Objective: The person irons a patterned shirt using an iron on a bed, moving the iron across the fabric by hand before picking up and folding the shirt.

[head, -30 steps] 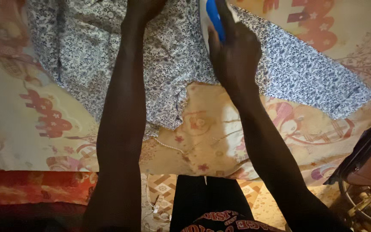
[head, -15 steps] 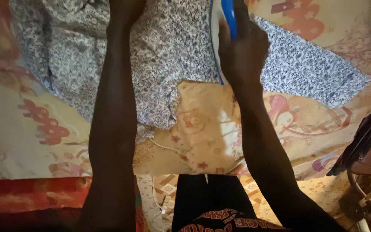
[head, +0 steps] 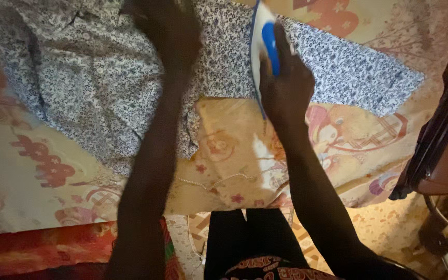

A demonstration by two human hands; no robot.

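The right hand (head: 284,88) is closed in a full grip round the blue handle of the iron (head: 263,44); the fingers (head: 276,57) wrap the handle and the knuckles face the camera. The iron, white with a blue handle, sits at about 12 o'clock in the view, its soleplate down on the shirt (head: 94,78), close to the cloth's lower edge. The left hand (head: 169,31) lies at about 11 o'clock, pressed on the shirt, well apart from the iron. It is blurred and dark, so I cannot tell how far its fingers are spread or whether they pinch the cloth.

The iron's tip runs to the top edge of the view and its soleplate is hidden under the body. The shirt, white with a small dark floral print, is cut off at the top and left. One part stretches out toward 2 o'clock.

The shirt lies on a cream sheet (head: 234,155) printed with red and pink figures. A thin cord (head: 208,182) lies on the sheet near 6 o'clock. A red cloth (head: 37,254) shows at 8 o'clock, a patterned floor (head: 385,228) at 4 o'clock, and a dark bag (head: 442,140) at 3 o'clock.
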